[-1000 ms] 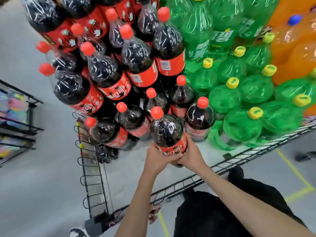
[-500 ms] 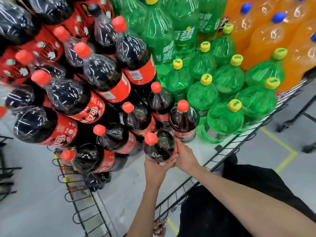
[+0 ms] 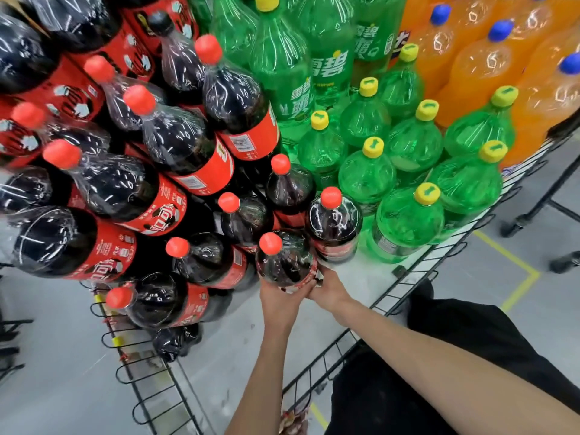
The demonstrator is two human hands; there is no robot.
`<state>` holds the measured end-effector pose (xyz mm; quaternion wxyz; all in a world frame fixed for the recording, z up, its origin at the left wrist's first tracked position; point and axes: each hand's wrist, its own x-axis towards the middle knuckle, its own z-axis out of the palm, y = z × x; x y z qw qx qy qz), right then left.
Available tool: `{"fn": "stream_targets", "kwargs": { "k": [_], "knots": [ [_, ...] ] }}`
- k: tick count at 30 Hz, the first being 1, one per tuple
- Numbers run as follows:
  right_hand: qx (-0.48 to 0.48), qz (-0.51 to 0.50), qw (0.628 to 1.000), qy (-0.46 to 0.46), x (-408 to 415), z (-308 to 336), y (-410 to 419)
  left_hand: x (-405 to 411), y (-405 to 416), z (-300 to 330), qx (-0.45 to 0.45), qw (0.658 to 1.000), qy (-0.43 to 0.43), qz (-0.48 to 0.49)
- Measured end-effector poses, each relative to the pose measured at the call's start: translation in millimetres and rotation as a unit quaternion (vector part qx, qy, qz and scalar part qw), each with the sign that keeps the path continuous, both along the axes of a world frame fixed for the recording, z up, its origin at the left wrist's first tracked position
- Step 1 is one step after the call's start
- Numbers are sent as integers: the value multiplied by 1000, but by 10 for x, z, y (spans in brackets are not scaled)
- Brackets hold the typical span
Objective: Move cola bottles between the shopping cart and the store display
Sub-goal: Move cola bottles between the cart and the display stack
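Observation:
A large cola bottle (image 3: 284,262) with a red cap stands upright on the white display shelf (image 3: 361,277), in the front row of cola. My left hand (image 3: 279,299) grips its lower body from the near side. My right hand (image 3: 329,288) holds it from the right, fingers around the base. Right beside it stands another cola bottle (image 3: 334,224). More cola bottles (image 3: 201,259) fill the shelf to the left, with shrink-wrapped cola packs (image 3: 175,142) stacked above them. The shopping cart is out of view.
Green soda bottles (image 3: 405,221) with yellow caps stand to the right, orange soda bottles (image 3: 470,67) with blue caps beyond them. A black wire rail (image 3: 417,277) edges the shelf. Bare white shelf surface (image 3: 226,356) lies near me. Grey floor with yellow lines (image 3: 518,277) lies right.
Both hands have moved the held cola bottle slightly forward and down into the front row beside the other bottle. The camera has shifted closer and to the right.

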<state>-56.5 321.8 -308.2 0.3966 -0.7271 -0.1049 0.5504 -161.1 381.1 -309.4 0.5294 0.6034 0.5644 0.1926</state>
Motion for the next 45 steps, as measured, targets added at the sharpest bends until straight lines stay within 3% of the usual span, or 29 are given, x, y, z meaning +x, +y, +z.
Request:
{"fn": "stream_targets", "kwargs": {
  "k": [4, 11, 16, 19, 22, 25, 30, 34, 40, 45],
  "knots": [
    [27, -34, 999, -15, 23, -2, -36, 87, 1, -3, -14, 1000, -26, -7],
    [65, 26, 996, -62, 152, 90, -196, 87, -45, 7, -45, 997, -61, 10],
    [52, -57, 997, -31, 199, 128, -320, 116, -256, 87, -78, 990, -79, 89],
    [63, -100, 993, 18, 252, 216, -433, 172, -433, 218, -147, 966, -102, 188],
    [87, -109, 987, 79, 320, 350, -583, 284, -631, 402, -225, 918, -163, 282],
    [119, -101, 981, 111, 431, 516, -731, 390, -808, 546, -254, 886, -207, 327],
    [186, -118, 968, 122, 842, 771, -1211, 809, -1295, 878, -230, 891, -247, 304],
    [214, -197, 949, 117, 1394, 844, -1859, 1403, -1919, 989, -233, 901, -239, 276],
    [235, -372, 892, 98, 2564, 990, -3156, 2693, -3196, 980, -318, 907, -213, 176],
    [262, -475, 838, 57, 3369, 1099, -4281, 3704, -4076, 1073, -335, 921, -193, 49]
  ]
}}
